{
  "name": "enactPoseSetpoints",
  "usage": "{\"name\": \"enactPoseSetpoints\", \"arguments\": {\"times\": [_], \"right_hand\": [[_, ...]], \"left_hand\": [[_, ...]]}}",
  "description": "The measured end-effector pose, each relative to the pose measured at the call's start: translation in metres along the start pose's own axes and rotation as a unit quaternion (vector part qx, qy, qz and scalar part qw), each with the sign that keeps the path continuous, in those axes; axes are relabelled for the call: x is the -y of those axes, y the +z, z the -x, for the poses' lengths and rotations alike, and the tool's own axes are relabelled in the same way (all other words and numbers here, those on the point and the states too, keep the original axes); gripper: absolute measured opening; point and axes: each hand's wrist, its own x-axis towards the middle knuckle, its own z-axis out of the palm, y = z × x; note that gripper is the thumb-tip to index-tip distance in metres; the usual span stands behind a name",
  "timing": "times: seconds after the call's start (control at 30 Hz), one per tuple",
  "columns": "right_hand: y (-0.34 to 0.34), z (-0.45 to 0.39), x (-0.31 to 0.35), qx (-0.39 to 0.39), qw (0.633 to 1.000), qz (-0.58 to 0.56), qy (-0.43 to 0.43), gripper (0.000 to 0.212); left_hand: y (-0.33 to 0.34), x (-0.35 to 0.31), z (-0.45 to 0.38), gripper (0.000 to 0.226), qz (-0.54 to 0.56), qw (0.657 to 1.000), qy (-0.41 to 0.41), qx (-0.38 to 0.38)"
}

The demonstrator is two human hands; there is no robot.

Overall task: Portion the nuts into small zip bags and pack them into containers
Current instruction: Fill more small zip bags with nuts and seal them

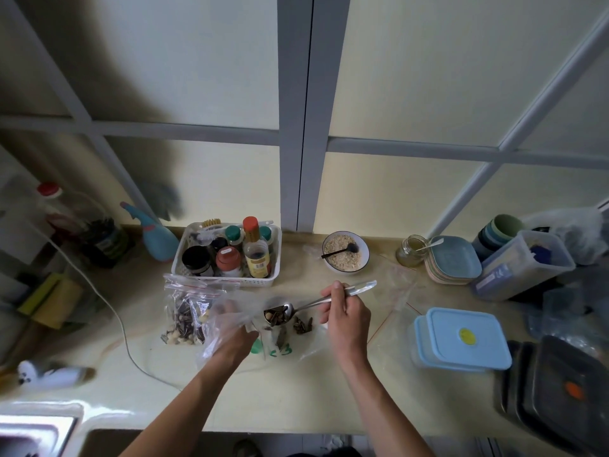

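A filled bag point(186, 316) of nuts stands at the left on the table point(296, 397). The left hand point(235, 338) pinches an open bag point(230, 311); its limp mouth could sag. The right hand point(346, 313) grips a loaded spoon point(280, 312) that could spill nuts beside the strays point(303, 324).

Right hand point(346, 319): I pinch the spoon point(296, 308) handle; its bowl carries seeds.
Left hand point(230, 338): I grip a clear bag point(227, 311) beside the spoon.
Counter point(296, 390): filled zip bag point(188, 311) left, blue container point(461, 338) right.
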Motion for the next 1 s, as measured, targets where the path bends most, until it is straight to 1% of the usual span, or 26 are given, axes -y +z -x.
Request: {"name": "enactPoseSetpoints", "arguments": {"times": [0.03, 0.13, 0.2, 0.27, 0.33, 0.43, 0.53, 0.63, 0.7, 0.77, 0.83, 0.87, 0.93, 1.0], "right_hand": [[-0.001, 0.0, 0.0, 0.001, 1.0, -0.002, 0.003, 0.043], [-0.004, 0.001, -0.001, 0.007, 1.0, 0.001, 0.005, 0.044], [-0.006, 0.002, 0.0, 0.01, 1.0, 0.004, 0.0, 0.044], [-0.008, 0.002, 0.002, 0.01, 1.0, 0.005, -0.005, 0.044], [-0.01, 0.002, 0.003, 0.004, 1.0, -0.004, -0.01, 0.045], [-0.011, 0.0, 0.0, -0.009, 1.0, -0.003, -0.019, 0.045], [-0.012, -0.004, -0.007, -0.016, 0.998, 0.035, -0.051, 0.046], [-0.01, -0.005, -0.014, -0.016, 0.995, 0.067, -0.074, 0.048], [-0.008, -0.005, -0.019, -0.006, 0.994, 0.073, -0.075, 0.055], [-0.006, -0.005, -0.023, 0.008, 0.992, 0.094, -0.087, 0.052], [-0.005, -0.006, -0.025, 0.038, 0.984, 0.124, -0.123, 0.041], [-0.006, -0.006, -0.024, 0.074, 0.974, 0.145, -0.155, 0.037], [-0.006, -0.007, -0.023, 0.188, 0.938, 0.19, -0.222, 0.034], [-0.005, -0.007, -0.023, 0.29, 0.897, 0.219, -0.25, 0.03]], "left_hand": [[0.0, -0.002, 0.0, 0.011, -0.005, 1.0, 0.007, 0.016], [-0.003, -0.018, 0.01, 0.019, 0.035, 0.994, 0.012, 0.099], [0.0, -0.021, 0.009, 0.018, 0.069, 0.992, -0.002, 0.109], [-0.003, -0.03, 0.013, 0.015, 0.131, 0.987, -0.01, 0.097], [-0.003, -0.04, 0.019, 0.014, 0.222, 0.968, -0.04, 0.108], [-0.001, -0.043, 0.022, 0.011, 0.293, 0.943, -0.09, 0.128], [0.004, -0.041, 0.022, 0.01, 0.331, 0.932, -0.111, 0.1], [0.007, -0.047, 0.028, 0.013, 0.324, 0.939, -0.097, 0.063], [0.008, -0.052, 0.034, 0.017, 0.296, 0.951, -0.073, 0.039], [0.009, -0.056, 0.037, 0.02, 0.235, 0.971, -0.032, 0.008], [0.01, -0.058, 0.04, 0.02, 0.16, 0.987, 0.0, -0.023], [0.012, -0.06, 0.043, 0.019, 0.132, 0.99, 0.008, -0.044], [0.015, -0.062, 0.05, 0.019, 0.12, 0.99, 0.004, -0.08], [0.018, -0.066, 0.056, 0.026, 0.116, 0.989, -0.005, -0.093]]}}
